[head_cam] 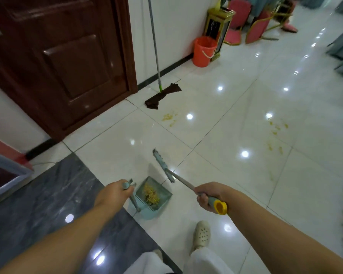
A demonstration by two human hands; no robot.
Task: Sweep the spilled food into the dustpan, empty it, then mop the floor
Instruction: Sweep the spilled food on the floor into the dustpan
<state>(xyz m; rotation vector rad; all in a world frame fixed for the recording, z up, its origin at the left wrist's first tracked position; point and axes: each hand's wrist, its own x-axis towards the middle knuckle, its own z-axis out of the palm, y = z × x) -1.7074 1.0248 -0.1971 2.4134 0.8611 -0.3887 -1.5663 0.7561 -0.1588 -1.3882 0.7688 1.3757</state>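
The job stood roughly a third done, by my reading. The pale blue plastic dustpan (150, 196) sat on the glossy white tiled floor (236, 184) just ahead of the person's feet, and it already held a heap of yellow crumbled food (151, 195). The left hand (115, 193) was wrapped around the top of the dustpan's upright grey handle, while the right hand (210, 197) gripped the grey metal broom (167, 169) near its yellow-capped end — the two hands well apart. The broom's narrow blue-grey head hovered or rested just beyond the dustpan's mouth; I could not tell whether it touched the tiles.

Plenty was left. A small yellow spill patch (169, 117) lay near the mop, and a looser scattered yellow trail (276, 135) spread off to the right, both unswept. The dustpan had not been emptied; the orange plastic bucket (204, 51) by the wall looked a likely place for that. The grey-handled flat mop with its dark brown cloth (162, 94) leaned untouched against the white wall beside the dark wooden door (63, 56) — mopping had yet to begin.
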